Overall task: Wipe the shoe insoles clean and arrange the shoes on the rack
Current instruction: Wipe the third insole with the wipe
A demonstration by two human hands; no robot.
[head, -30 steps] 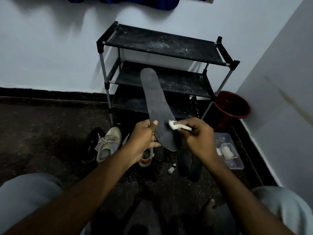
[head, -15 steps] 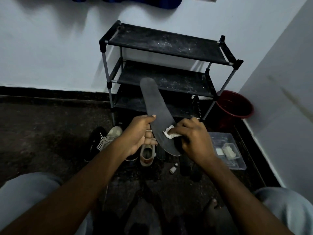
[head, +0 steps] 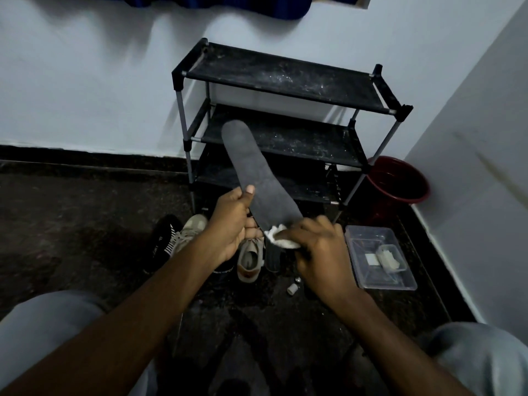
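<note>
My left hand point(head: 231, 224) grips a long dark grey insole point(head: 254, 172) by its left edge, thumb on top, and holds it up in front of the black three-shelf shoe rack point(head: 285, 81). My right hand point(head: 317, 252) pinches a white wipe point(head: 278, 238) against the near end of the insole. On the floor below lie beige sneakers point(head: 250, 258) and a black shoe with white stripes point(head: 164, 241). A dark shoe beside them is mostly hidden by my hands.
A clear plastic box point(head: 380, 258) with small white items sits on the dark floor to the right. A dark red bucket point(head: 397, 181) stands in the corner beside the rack. A small white cap point(head: 292, 289) lies on the floor. My knees frame the bottom.
My right hand has dragged the wipe down the insole to its near end. The insole has dropped and tilted a little while my left hand keeps its grip.
</note>
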